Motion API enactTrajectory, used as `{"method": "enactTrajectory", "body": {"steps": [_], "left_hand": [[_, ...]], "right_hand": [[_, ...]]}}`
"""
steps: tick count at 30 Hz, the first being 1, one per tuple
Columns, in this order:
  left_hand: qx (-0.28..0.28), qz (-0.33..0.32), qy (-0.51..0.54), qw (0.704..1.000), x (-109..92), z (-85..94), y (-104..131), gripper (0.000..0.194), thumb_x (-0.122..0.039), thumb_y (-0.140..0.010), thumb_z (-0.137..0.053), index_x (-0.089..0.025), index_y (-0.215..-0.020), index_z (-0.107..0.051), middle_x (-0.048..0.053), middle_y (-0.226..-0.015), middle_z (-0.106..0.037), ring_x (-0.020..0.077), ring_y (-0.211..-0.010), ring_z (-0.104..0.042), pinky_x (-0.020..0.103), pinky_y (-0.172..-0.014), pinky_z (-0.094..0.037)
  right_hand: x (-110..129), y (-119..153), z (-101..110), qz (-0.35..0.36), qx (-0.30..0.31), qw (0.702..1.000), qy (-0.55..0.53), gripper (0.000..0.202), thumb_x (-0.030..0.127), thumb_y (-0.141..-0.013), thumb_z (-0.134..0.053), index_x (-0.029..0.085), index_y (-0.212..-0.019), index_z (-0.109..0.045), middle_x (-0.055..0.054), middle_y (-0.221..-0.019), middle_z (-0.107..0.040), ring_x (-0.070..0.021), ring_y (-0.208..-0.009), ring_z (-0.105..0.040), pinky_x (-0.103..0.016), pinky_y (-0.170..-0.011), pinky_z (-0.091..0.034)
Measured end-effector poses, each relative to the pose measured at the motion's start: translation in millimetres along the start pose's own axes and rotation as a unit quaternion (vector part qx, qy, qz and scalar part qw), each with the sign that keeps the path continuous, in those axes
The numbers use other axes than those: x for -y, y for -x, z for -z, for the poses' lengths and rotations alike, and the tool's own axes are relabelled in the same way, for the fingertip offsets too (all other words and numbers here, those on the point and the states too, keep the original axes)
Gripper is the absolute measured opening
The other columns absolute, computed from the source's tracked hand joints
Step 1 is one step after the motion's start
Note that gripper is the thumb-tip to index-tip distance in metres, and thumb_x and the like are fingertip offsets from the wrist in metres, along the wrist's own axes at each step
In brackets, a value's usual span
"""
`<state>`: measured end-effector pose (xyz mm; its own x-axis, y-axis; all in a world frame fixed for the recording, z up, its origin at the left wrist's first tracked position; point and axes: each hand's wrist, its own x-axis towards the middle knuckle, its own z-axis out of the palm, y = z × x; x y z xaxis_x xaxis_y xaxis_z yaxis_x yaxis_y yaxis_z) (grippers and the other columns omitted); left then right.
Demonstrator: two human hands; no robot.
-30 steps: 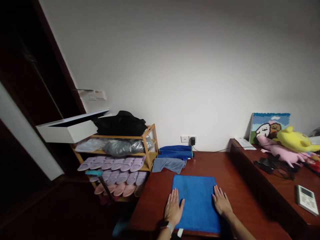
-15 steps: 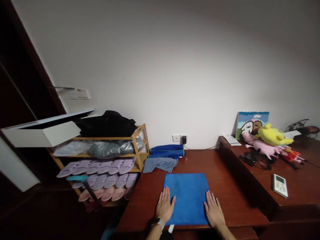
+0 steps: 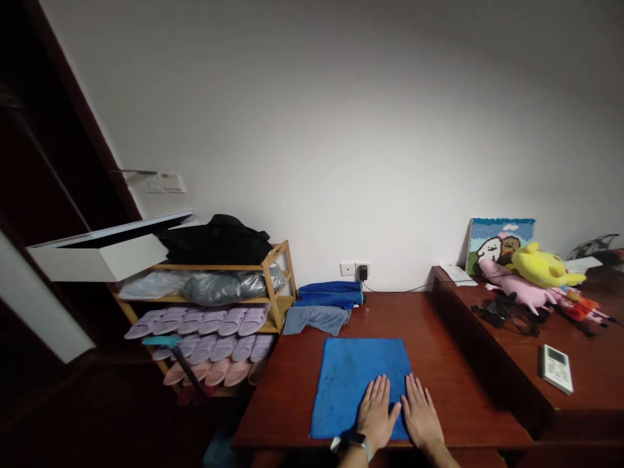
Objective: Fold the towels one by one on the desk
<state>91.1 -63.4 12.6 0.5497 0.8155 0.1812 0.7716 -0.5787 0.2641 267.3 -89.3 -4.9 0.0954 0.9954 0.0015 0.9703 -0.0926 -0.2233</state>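
Head view: blue cloth (image 3: 353, 377) spread flat at the front edge of the worktop (image 3: 394, 318). Left hand (image 3: 377, 416) palm-down on the cloth's right front portion; right hand (image 3: 423, 421) palm-down across its right edge, just beside. Both fully open, fingers extended, grasping nothing. White tag (image 3: 335, 444) at the cloth's front edge, any print illegible. White keypad device (image 3: 556, 368) near the left edge of the adjoining desk (image 3: 595, 370), markings too small to read

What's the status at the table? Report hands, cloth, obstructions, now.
Left hand flat on blue cloth, right hand at its right edge. Blue cloth spread flat on table. Nearest clutter: grey cloth, close beyond far edge.
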Motion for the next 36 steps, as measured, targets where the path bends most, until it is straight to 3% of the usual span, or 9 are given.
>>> {"method": "enactTrajectory", "body": {"steps": [3, 8, 11, 16, 21, 26, 32, 36], "left_hand": [[-0.004, 0.047, -0.026, 0.999, 30, 4.9, 21, 0.066, -0.054, -0.105, -0.02, -0.021, -0.162, -0.022, 0.005, -0.168, -0.025, 0.0238, -0.154, -0.025, 0.044, -0.127, -0.026], [-0.021, 0.173, -0.083, 0.981, 95, 27.9, 69, 0.071, -0.06, -0.104, -0.02, -0.017, -0.16, -0.024, 0.008, -0.166, -0.025, 0.0266, -0.154, -0.026, 0.049, -0.126, -0.028], [-0.037, 0.191, -0.102, 0.975, 111, 31.3, 88, 0.071, -0.06, -0.103, -0.022, -0.019, -0.161, -0.024, 0.007, -0.166, -0.026, 0.0265, -0.153, -0.027, 0.049, -0.125, -0.03], [-0.058, 0.194, -0.114, 0.973, 111, 26.6, 94, 0.07, -0.059, -0.103, -0.026, -0.018, -0.16, -0.028, 0.008, -0.165, -0.03, 0.0267, -0.153, -0.029, 0.048, -0.124, -0.031], [-0.061, 0.193, -0.113, 0.973, 111, 26.8, 93, 0.072, -0.061, -0.103, -0.024, -0.015, -0.158, -0.034, 0.008, -0.165, -0.031, 0.0265, -0.152, -0.03, 0.046, -0.124, -0.031], [-0.063, 0.194, -0.117, 0.972, 112, 26.9, 92, 0.072, -0.06, -0.103, -0.025, -0.015, -0.158, -0.035, 0.008, -0.165, -0.029, 0.0259, -0.153, -0.028, 0.046, -0.125, -0.03], [-0.04, 0.198, -0.101, 0.974, 123, 25.3, 93, 0.072, -0.059, -0.103, -0.027, -0.013, -0.158, -0.034, 0.009, -0.165, -0.03, 0.0256, -0.152, -0.028, 0.043, -0.125, -0.031], [-0.093, 0.198, -0.108, 0.97, 118, 22.6, 84, 0.066, -0.052, -0.104, -0.031, -0.016, -0.159, -0.034, 0.009, -0.164, -0.035, 0.0285, -0.152, -0.031, 0.047, -0.123, -0.034]], "right_hand": [[0, 0, -2, -0.007, -0.001, 1.0, -0.001, 0.072, 0.051, -0.1, -0.016, 0.012, -0.16, -0.026, -0.006, -0.167, -0.021, -0.024, -0.156, -0.016, -0.046, -0.128, -0.013], [2, 2, 2, -0.015, -0.003, 1.0, -0.006, 0.073, 0.051, -0.099, -0.014, 0.011, -0.16, -0.025, -0.005, -0.167, -0.02, -0.0228, -0.156, -0.017, -0.045, -0.128, -0.013], [3, 2, 4, -0.022, -0.001, 1.0, -0.013, 0.073, 0.051, -0.099, -0.015, 0.012, -0.16, -0.025, -0.004, -0.167, -0.021, -0.0225, -0.156, -0.018, -0.046, -0.128, -0.012], [2, 1, 7, -0.023, 0.002, 0.999, -0.043, 0.073, 0.049, -0.1, -0.015, 0.01, -0.16, -0.025, -0.005, -0.167, -0.022, -0.0218, -0.155, -0.017, -0.044, -0.128, -0.013], [-10, 16, -4, -0.025, -0.047, 0.994, -0.094, 0.074, 0.05, -0.101, -0.008, 0.008, -0.159, -0.026, -0.006, -0.168, -0.023, -0.0204, -0.155, -0.017, -0.041, -0.128, -0.017], [-12, 35, -13, 0.018, -0.04, 0.997, -0.058, 0.072, 0.053, -0.101, -0.017, 0.011, -0.159, -0.03, -0.005, -0.166, -0.025, -0.0235, -0.155, -0.019, -0.045, -0.129, -0.016], [-6, 36, -10, 0.02, -0.06, 0.997, -0.047, 0.068, 0.051, -0.102, -0.019, 0.015, -0.157, -0.035, -0.004, -0.166, -0.026, -0.0246, -0.155, -0.021, -0.048, -0.128, -0.017], [-7, 35, -13, 0.016, -0.075, 0.995, -0.059, 0.067, 0.051, -0.102, -0.021, 0.016, -0.157, -0.036, -0.003, -0.165, -0.026, -0.025, -0.154, -0.022, -0.048, -0.128, -0.018]]}}
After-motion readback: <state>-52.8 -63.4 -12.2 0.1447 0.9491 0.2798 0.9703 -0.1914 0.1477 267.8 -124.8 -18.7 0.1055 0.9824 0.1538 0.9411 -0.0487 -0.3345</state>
